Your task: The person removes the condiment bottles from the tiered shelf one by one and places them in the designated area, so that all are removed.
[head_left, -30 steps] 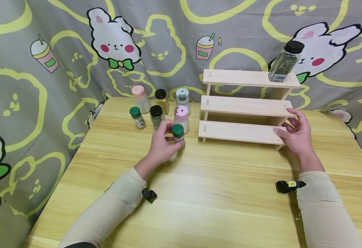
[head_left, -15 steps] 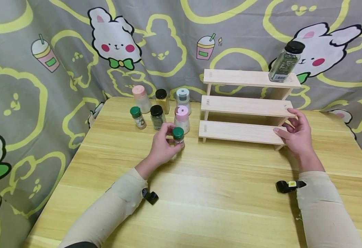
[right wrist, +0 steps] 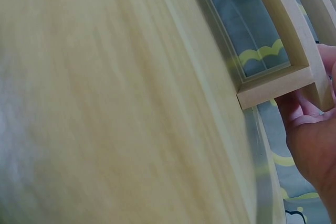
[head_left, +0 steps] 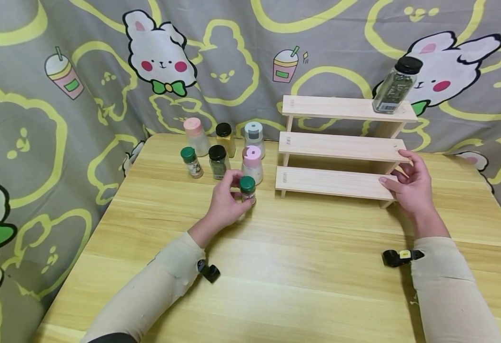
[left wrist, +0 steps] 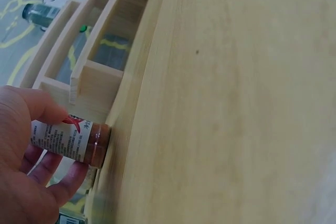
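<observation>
My left hand (head_left: 226, 202) pinches a small green-capped spice jar (head_left: 248, 187) between thumb and fingers, close over the table. In the left wrist view, the spice jar (left wrist: 71, 140) has a white label with a red chili picture and reddish-brown contents at its base. At the right end of a three-tier wooden shelf (head_left: 340, 145), my right hand (head_left: 414, 186) grips the side, thumb on the lowest board and a finger at the middle one. A tall black-capped glass bottle (head_left: 395, 88) of dried green herbs stands on the top tier, at its right end.
Left of the shelf several jars stand grouped: a pink-capped shaker (head_left: 195, 136), a yellow-filled jar (head_left: 225, 139), a light-blue-capped shaker (head_left: 254, 137), a pink-lidded shaker (head_left: 252, 164), a black-capped herb jar (head_left: 218, 163) and another green-capped jar (head_left: 191, 162). A patterned curtain (head_left: 233, 57) hangs behind the table (head_left: 285, 267).
Hardly anything differs. The left hand, still pinching the spice jar, has shifted very slightly toward the table's front; the right hand keeps its grip on the shelf.
</observation>
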`<act>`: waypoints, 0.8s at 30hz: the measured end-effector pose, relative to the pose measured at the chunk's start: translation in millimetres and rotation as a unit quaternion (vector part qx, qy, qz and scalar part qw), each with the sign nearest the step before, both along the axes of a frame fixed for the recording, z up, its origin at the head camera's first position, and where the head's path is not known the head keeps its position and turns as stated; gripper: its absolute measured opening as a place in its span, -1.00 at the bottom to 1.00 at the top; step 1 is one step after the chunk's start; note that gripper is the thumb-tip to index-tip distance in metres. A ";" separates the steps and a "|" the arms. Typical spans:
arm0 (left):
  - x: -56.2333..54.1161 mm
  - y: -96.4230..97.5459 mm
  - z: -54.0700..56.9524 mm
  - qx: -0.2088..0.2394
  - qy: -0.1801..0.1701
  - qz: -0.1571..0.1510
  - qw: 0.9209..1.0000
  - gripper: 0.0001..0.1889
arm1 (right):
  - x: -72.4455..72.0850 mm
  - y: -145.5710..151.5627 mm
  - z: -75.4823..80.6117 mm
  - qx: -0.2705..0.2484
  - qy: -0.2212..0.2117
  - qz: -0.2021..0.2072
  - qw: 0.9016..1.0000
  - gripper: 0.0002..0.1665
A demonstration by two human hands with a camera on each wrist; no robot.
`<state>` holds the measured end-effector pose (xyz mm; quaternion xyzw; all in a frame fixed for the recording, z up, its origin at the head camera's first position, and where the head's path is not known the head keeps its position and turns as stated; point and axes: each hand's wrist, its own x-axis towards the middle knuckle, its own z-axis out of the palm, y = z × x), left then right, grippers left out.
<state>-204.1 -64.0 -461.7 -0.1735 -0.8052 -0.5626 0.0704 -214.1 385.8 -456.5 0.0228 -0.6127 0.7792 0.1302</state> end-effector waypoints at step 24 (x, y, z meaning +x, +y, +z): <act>0.6 2.3 20.6 -0.042 0.024 0.013 0.999 -0.19 | -2.6 3.6 -4.6 0.003 0.019 -0.001 1.000 -0.02</act>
